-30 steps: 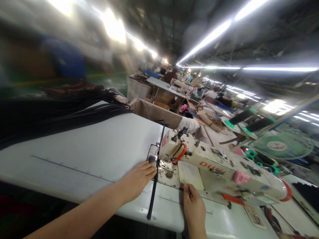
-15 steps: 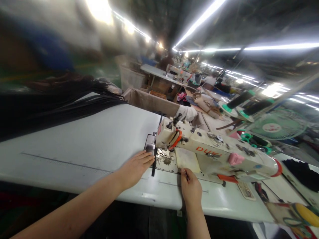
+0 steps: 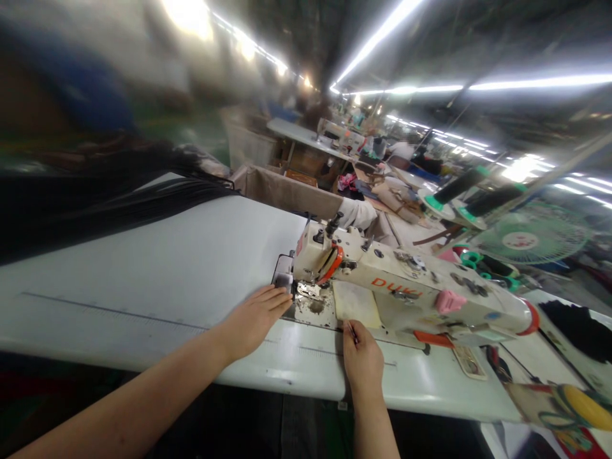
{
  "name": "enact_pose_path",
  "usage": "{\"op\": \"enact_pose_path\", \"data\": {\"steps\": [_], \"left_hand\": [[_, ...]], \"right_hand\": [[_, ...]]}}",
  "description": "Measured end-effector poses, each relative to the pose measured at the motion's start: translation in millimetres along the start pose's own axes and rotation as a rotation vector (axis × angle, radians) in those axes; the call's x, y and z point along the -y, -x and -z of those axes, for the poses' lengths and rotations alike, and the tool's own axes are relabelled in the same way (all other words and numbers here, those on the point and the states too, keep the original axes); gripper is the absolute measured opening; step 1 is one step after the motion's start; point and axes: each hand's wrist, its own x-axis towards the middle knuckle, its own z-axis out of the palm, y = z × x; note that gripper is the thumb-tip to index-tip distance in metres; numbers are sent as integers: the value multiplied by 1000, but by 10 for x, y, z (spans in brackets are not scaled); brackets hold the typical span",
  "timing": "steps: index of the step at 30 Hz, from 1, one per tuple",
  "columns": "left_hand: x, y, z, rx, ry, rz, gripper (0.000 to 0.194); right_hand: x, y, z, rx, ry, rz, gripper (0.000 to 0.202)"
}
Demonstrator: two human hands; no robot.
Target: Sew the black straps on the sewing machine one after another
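My left hand (image 3: 255, 322) lies flat, fingers stretched out. Its fingertips rest by the shiny metal plate (image 3: 284, 280) at the left of the sewing machine's (image 3: 382, 280) presser foot. Something dark shows beside the fingertips, too little to name. In front of the machine arm, my right hand (image 3: 364, 354) is closed round a slim dark metal tool (image 3: 352, 331), mostly hidden in the fingers. Just beyond that hand is a pale cream pad (image 3: 357, 304) on the machine bed.
Long black strips (image 3: 162, 207) are heaped over the far left of the white tabletop (image 3: 191, 255). A cloth-lined bin (image 3: 287, 191) adjoins the far edge. Thread cones (image 3: 461, 188) and a green fan (image 3: 521, 241) stand right. A yellow tape roll (image 3: 590, 407) lies near right.
The black strip's end that stuck out toward me beside my left fingertips no longer shows there. Both hands keep nearly the same places; the view has shifted slightly.
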Motion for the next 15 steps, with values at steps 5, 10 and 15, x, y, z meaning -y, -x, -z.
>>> {"op": "enact_pose_path", "data": {"steps": [5, 10, 15], "left_hand": [[32, -65, -13, -2, -58, -2, 57], [24, -102, 6, 11, -101, 9, 60], [27, -100, 2, 17, -113, 9, 55]], "right_hand": [[-8, -1, -7, 0, 10, 0, 42], [-2, 3, -9, 2, 26, -4, 42], [3, 4, -15, 4, 53, -21, 42]]}}
